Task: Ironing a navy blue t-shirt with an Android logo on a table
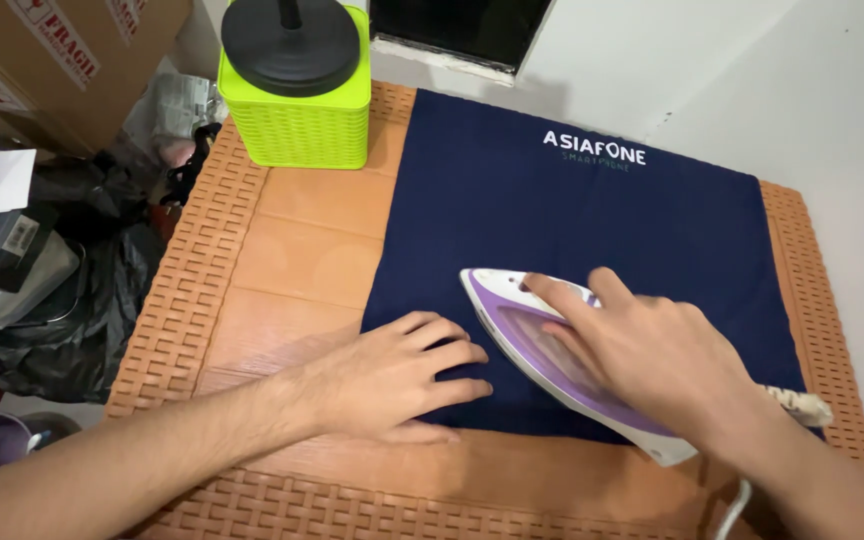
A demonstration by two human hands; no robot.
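Note:
A folded navy blue cloth (572, 220) with white print near its far edge lies flat on an orange-brown plastic table (292, 260). My right hand (652, 350) grips the handle of a white and purple iron (512, 330) that rests on the cloth's near part, tip pointing to the far left. My left hand (402, 375) lies flat, fingers spread, pressing the cloth's near left corner just beside the iron. The iron's cord (802, 405) trails off to the right.
A lime green woven-pattern basket (297, 120) with a black round lid stands at the table's far left corner. Cardboard boxes (62, 60), black bags and clutter (72, 300) fill the floor to the left. A white wall (752, 80) borders the far and right sides.

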